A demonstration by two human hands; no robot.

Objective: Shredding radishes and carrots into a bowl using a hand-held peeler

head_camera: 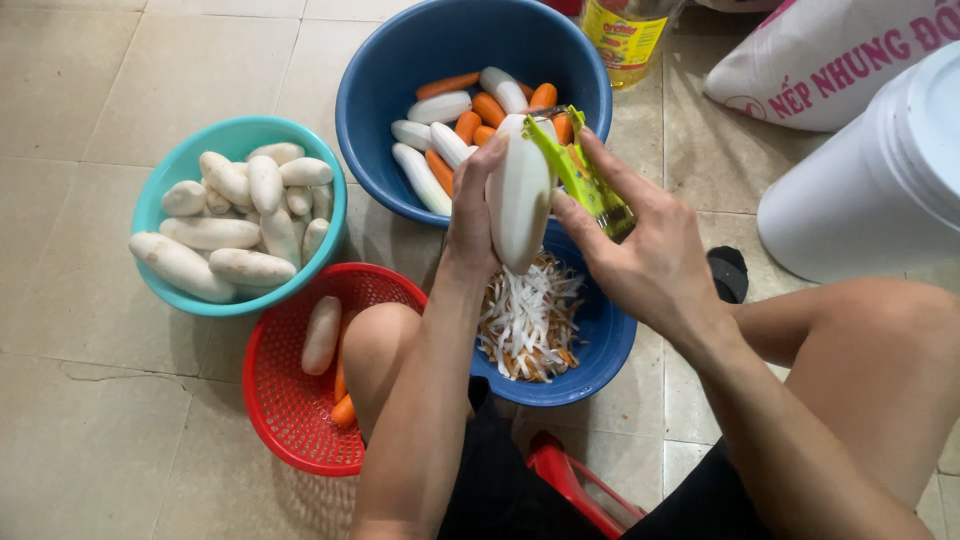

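My left hand (472, 205) grips a white radish (520, 195), held upright over a small blue bowl (605, 345). My right hand (640, 250) holds a green peeler (575, 165) against the radish's upper right side. White and orange shreds (528, 320) lie piled in that small blue bowl, just below the radish tip. Behind my hands, a large blue basin (380, 75) holds peeled white radishes and carrots (490, 108).
A teal bowl (165, 175) of white radishes stands at left. A red mesh basket (285, 405) with one radish and carrots sits by my left knee. A white bucket (870, 185), a printed sack (830, 60) and an oil bottle (625, 30) stand at right and back. Tiled floor.
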